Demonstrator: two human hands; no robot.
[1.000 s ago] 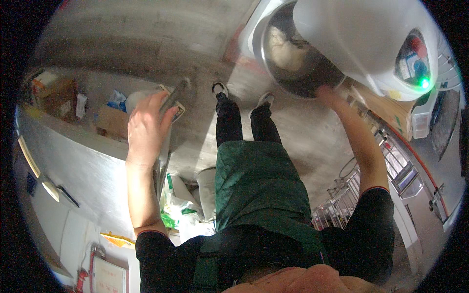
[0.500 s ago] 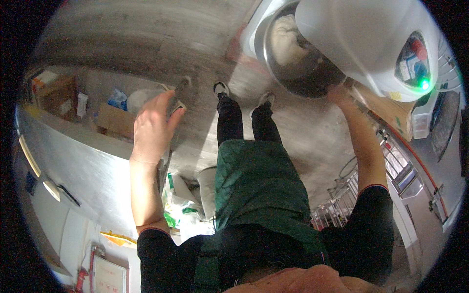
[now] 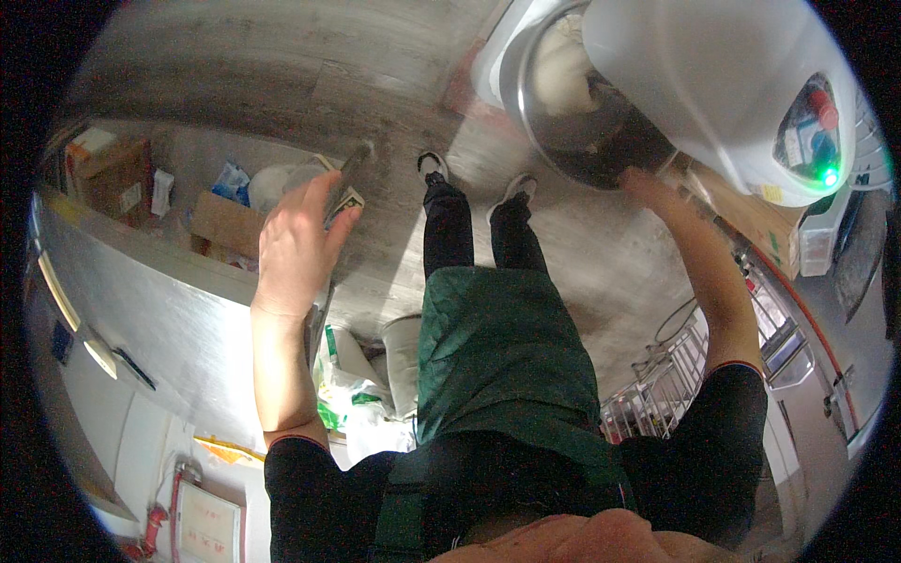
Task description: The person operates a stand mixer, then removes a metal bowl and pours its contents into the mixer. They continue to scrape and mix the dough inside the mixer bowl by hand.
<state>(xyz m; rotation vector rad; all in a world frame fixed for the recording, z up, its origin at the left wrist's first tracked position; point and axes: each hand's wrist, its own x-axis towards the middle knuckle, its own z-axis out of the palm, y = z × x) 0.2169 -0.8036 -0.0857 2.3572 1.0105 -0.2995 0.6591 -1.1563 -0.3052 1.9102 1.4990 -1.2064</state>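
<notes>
My left hand (image 3: 298,239) is closed around a slim dark object (image 3: 345,199) that looks like a phone, seen nearly edge-on with a small bright patch showing. My right hand (image 3: 642,190) is at the near rim of a steel mixing bowl (image 3: 537,141). Its fingers are blurred and partly out of sight against the bowl, so their grip does not show. Inside the bowl lies a pale lump of dough (image 3: 563,75). Over it stands the white head of a stand mixer (image 3: 690,80), with a red knob (image 3: 824,108) and a lit green light.
On the left runs a steel worktop (image 3: 160,291), with cardboard boxes (image 3: 108,178) and packets beyond its edge. A grey bin (image 3: 402,357) and plastic bags stand beside my legs. Wire racks (image 3: 657,375) and an orange hose (image 3: 798,305) are on the right.
The view has shifted slightly, so the mixer sits a little further right. The dough in the bowl has changed shape and place. Both hands keep much the same positions.
</notes>
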